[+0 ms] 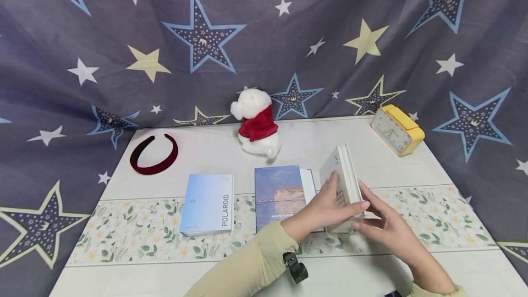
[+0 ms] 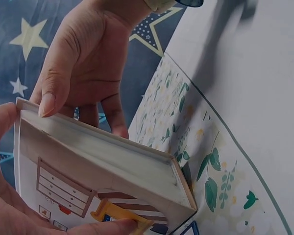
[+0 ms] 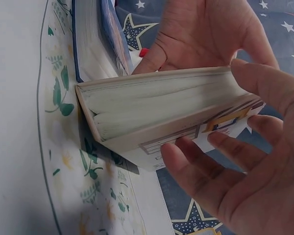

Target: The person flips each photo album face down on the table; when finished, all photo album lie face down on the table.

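Note:
Both hands hold a thick white book (image 1: 344,168) upright on its edge, tilted, at the right of the middle in the head view. My left hand (image 1: 323,210) lies along its left cover, thumb across the near edge. On the other side, my right hand (image 1: 387,228) grips the opposite cover, with its thumb at the near edge. Drawn furniture decorates one cover of the book (image 2: 68,181) in the left wrist view, and pale page edges face up. Close to the left hand lies a blue photo album (image 1: 278,191) with a seaside cliff picture.
Left of that album lies a light-blue Polaroid album (image 1: 208,200). A dark red headband (image 1: 154,167) is at the back left, a white plush toy in red (image 1: 257,125) at the back middle, a yellow clock (image 1: 398,129) at the back right. A star-patterned curtain (image 1: 264,35) hangs behind.

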{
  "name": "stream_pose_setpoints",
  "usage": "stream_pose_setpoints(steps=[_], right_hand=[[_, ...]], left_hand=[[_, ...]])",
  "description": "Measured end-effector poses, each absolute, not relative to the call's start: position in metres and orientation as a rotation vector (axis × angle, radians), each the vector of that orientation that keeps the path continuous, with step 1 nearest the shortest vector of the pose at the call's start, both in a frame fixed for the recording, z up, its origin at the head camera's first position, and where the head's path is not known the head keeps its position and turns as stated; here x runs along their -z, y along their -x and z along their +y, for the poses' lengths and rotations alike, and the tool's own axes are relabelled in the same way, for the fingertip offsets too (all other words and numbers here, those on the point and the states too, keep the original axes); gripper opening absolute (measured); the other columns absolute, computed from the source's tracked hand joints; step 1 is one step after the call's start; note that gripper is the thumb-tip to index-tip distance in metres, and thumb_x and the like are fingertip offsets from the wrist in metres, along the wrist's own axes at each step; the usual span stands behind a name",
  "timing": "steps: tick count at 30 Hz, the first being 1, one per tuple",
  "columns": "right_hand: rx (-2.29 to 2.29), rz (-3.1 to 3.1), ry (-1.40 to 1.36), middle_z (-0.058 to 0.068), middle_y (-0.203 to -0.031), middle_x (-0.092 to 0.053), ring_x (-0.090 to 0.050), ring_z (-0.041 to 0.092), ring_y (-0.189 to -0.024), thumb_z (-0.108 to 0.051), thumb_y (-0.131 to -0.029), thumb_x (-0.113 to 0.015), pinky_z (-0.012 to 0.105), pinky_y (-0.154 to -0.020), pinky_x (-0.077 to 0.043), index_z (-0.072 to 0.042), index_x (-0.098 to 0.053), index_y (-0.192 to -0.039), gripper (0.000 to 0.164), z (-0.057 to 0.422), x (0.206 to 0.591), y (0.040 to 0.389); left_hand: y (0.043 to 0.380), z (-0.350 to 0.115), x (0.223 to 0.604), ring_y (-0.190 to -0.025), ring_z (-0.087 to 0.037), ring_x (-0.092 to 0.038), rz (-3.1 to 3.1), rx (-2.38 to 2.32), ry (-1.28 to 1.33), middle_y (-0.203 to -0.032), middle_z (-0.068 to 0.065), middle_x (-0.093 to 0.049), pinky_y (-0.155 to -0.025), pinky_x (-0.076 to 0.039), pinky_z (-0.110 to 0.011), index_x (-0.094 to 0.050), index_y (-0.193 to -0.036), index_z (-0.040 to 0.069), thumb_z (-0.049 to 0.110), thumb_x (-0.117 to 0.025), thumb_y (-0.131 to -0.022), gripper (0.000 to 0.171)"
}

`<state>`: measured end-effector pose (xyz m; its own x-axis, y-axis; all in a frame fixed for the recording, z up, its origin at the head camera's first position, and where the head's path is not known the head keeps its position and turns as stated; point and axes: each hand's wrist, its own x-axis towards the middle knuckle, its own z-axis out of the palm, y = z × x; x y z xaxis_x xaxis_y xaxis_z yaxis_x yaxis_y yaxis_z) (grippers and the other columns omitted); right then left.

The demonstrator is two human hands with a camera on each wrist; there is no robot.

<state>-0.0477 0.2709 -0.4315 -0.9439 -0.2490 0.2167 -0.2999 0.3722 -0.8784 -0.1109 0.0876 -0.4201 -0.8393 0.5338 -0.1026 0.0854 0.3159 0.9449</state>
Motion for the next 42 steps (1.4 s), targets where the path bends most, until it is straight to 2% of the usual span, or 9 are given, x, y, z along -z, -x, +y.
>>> stream_pose_setpoints(steps=[10,12,19,26,28,31,35,38,42], right_hand=[[-1.642,-2.507,-0.555,-0.015,-0.148,-0.041,-0.055,0.002,-0.111,0.006,-0.083,-0.072,0.026,-0.081,-0.055,-0.007,-0.033,-0.152,0.080,0.265,0.437,0.048],[-1.653,-2.509,-0.569,-0.015,-0.147,-0.042,-0.054,0.001,-0.112,0.005,-0.083,-0.072,0.028,-0.082,-0.055,-0.008,-0.034,-0.152,0.079,0.264,0.438,0.048],[-1.678,-2.565,-0.536,0.007,-0.146,-0.046,-0.053,0.002,-0.115,-0.003,-0.090,-0.068,0.034,-0.087,-0.054,-0.010,-0.043,-0.148,0.064,0.261,0.439,0.049],[-1.758,-2.652,-0.386,0.017,-0.144,-0.047,-0.053,-0.002,-0.115,-0.014,-0.101,-0.053,0.027,-0.089,-0.052,-0.009,-0.046,-0.146,0.046,0.261,0.444,0.054],[-1.831,-2.651,-0.343,0.019,-0.145,-0.045,-0.054,0.004,-0.117,-0.016,-0.102,-0.051,0.029,-0.088,-0.053,-0.006,-0.044,-0.146,0.046,0.262,0.446,0.056],[-1.900,-2.667,-0.266,0.021,-0.148,-0.041,-0.054,0.024,-0.123,-0.019,-0.102,-0.052,0.033,-0.087,-0.054,-0.005,-0.042,-0.147,0.049,0.263,0.449,0.058],[-1.897,-2.724,-0.157,0.023,-0.153,-0.032,-0.044,0.049,-0.127,-0.024,-0.100,-0.056,0.043,-0.090,-0.053,-0.009,-0.037,-0.151,0.056,0.264,0.453,0.059],[-1.933,-2.737,-0.092,0.026,-0.155,-0.024,-0.041,0.052,-0.129,-0.025,-0.099,-0.058,0.051,-0.094,-0.049,-0.013,-0.029,-0.154,0.063,0.264,0.456,0.061],[-1.984,-2.742,-0.019,0.029,-0.155,-0.022,-0.044,0.049,-0.128,-0.029,-0.099,-0.058,0.053,-0.096,-0.047,-0.014,-0.017,-0.157,0.073,0.264,0.456,0.063]], left_hand=[[0.110,0.089,0.418,-0.124,-0.015,-0.046,2.126,-1.701,-0.546,-0.134,0.000,-0.047,-0.099,-0.041,-0.034,-0.031,-0.144,0.022,0.045,-0.070,-0.084,0.075],[0.109,0.087,0.417,-0.123,-0.015,-0.048,2.128,-1.700,-0.513,-0.134,0.001,-0.049,-0.098,-0.042,-0.035,-0.030,-0.145,0.024,0.044,-0.070,-0.083,0.076],[0.109,0.082,0.405,-0.115,-0.017,-0.055,2.224,-1.582,-0.382,-0.134,-0.005,-0.056,-0.093,-0.046,-0.036,-0.029,-0.149,0.027,0.035,-0.066,-0.081,0.078],[0.108,0.078,0.396,-0.119,-0.024,-0.053,2.241,-1.554,-0.318,-0.140,-0.011,-0.052,-0.093,-0.046,-0.039,-0.027,-0.152,0.021,0.031,-0.062,-0.086,0.076],[0.108,0.077,0.394,-0.120,-0.024,-0.053,2.248,-1.543,-0.294,-0.140,-0.011,-0.052,-0.095,-0.045,-0.039,-0.028,-0.152,0.021,0.030,-0.062,-0.085,0.075],[0.109,0.076,0.393,-0.123,-0.024,-0.051,2.259,-1.544,-0.288,-0.141,-0.010,-0.051,-0.098,-0.043,-0.039,-0.030,-0.151,0.021,0.029,-0.062,-0.086,0.072],[0.109,0.076,0.393,-0.129,-0.025,-0.046,2.264,-1.569,-0.301,-0.144,-0.010,-0.048,-0.103,-0.040,-0.041,-0.029,-0.152,0.018,0.025,-0.060,-0.088,0.072],[0.110,0.075,0.394,-0.129,-0.024,-0.046,2.230,-1.622,-0.336,-0.144,-0.010,-0.048,-0.104,-0.040,-0.039,-0.029,-0.152,0.017,0.020,-0.059,-0.089,0.070],[0.110,0.075,0.396,-0.121,-0.020,-0.052,2.193,-1.679,-0.375,-0.139,-0.009,-0.053,-0.099,-0.043,-0.035,-0.031,-0.150,0.019,0.015,-0.058,-0.089,0.067]])
